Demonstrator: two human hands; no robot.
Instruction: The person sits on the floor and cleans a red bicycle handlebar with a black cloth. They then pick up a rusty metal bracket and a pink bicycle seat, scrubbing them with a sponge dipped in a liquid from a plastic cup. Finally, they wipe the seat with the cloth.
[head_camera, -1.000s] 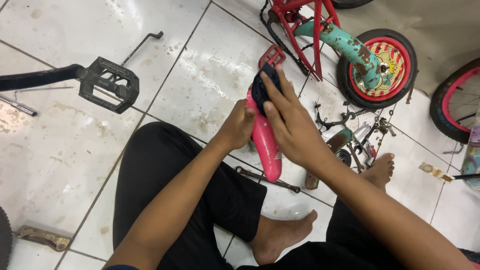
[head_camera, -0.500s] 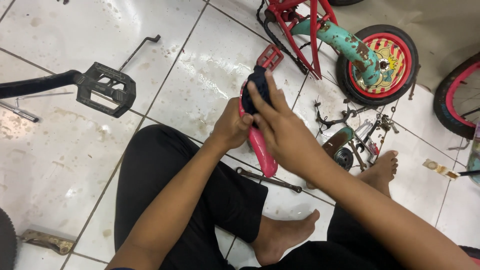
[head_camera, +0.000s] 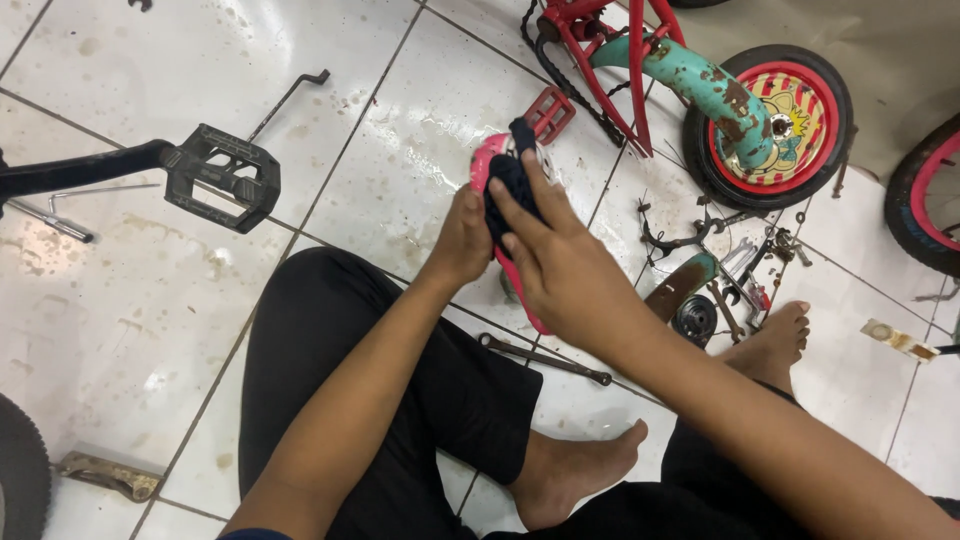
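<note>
Looking down from my head camera, I am sitting on the tiled floor (head_camera: 120, 300), gripping a pink bike part (head_camera: 487, 165) with my left hand (head_camera: 462, 235), fingers clamped on it. My right hand (head_camera: 560, 262) is pressing a dark rag (head_camera: 508, 180) against it, fingers closed over the cloth. A wrench (head_camera: 545, 360) is lying near my legs, a black pedal (head_camera: 222, 177) well off left.

Curved pink plastic bike mudguard (head_camera: 487, 165), glossy, held upright-tilted above white tiled floor (head_camera: 150, 300), top end near red pedal, lower end showing below hands by shin. Dark navy cloth rag (head_camera: 512, 185), bunched, pressed against mudguard's upper part, mostly covered by fingers.
</note>
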